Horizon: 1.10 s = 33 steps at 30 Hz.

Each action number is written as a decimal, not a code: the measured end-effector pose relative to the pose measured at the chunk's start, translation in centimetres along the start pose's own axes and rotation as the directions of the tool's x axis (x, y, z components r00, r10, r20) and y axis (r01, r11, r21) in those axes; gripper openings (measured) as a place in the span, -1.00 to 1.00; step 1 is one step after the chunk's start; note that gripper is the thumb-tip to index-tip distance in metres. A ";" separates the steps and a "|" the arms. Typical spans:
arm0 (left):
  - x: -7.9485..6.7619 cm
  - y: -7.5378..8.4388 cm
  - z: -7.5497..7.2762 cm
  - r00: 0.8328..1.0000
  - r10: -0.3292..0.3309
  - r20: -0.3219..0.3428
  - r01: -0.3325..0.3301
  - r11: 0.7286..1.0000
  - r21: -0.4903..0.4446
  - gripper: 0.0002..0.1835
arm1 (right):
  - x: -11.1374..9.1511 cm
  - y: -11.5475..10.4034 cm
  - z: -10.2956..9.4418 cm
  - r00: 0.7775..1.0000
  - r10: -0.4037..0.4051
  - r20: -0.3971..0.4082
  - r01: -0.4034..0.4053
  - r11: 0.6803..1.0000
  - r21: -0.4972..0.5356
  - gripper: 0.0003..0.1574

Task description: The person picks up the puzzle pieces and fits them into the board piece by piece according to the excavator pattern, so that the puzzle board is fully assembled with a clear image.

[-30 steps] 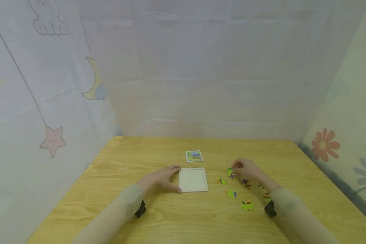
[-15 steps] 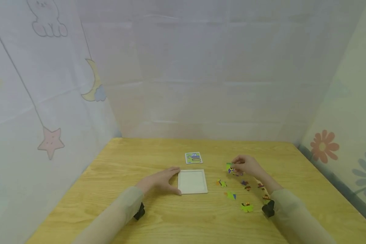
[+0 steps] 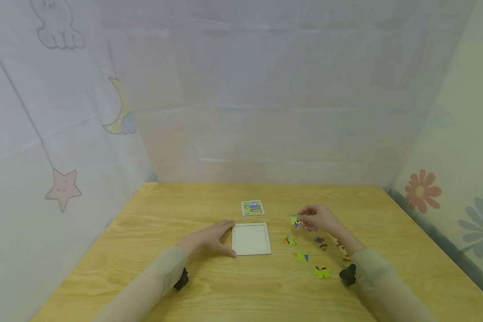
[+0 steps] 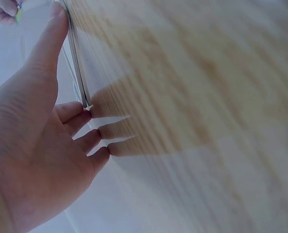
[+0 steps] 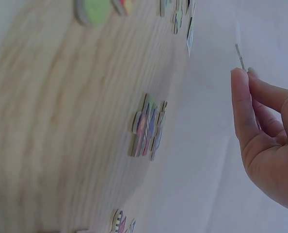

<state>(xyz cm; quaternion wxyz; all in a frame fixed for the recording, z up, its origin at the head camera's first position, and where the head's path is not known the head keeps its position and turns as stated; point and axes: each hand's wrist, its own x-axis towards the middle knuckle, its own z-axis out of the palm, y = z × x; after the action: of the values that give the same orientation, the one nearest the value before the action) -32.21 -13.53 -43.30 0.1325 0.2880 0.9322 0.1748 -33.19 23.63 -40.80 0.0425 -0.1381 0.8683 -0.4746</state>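
My right hand pinches a green, jigsaw-like puzzle piece between thumb and fingertips, raised off the table. In the right wrist view this piece shows as a thin edge. A square, pale puzzle tray with a raised rim lies flat to its left. My left hand rests at the tray's left side, thumb by the near corner and fingers by the far one. In the left wrist view, the thumb lies straight along the tray edge, and the fingertips touch the tabletop.
Several loose puzzle pieces lie right of the tray, among them a green one, a green and blue one and a dark one. A small picture card lies behind the tray. Printed cloth walls surround the wooden table.
My right hand has lifted the green puzzle piece off the table and carried it slightly left. My left hand keeps its place at the tray. The head view shifts slightly.
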 end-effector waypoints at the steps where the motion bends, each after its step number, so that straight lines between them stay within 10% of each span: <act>1: 0.0 0.0 0.1 1.000 0.006 -0.002 -0.006 1.000 -0.002 0.13 | 0.0 0.0 0.0 1.000 -0.013 0.005 0.013 1.000 0.001 -0.66; 33: 0.1 -0.4 0.1 1.000 0.009 0.007 -0.009 1.000 0.015 0.12 | 2.0 -2.6 3.9 0.997 0.007 0.071 -0.014 0.995 0.101 -0.69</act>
<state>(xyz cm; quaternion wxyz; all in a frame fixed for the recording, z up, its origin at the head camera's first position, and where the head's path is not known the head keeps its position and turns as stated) -32.43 -13.78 -43.57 0.1325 0.2940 0.9316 0.1676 -33.79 18.53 -40.66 0.0826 -0.1479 0.8418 -0.5126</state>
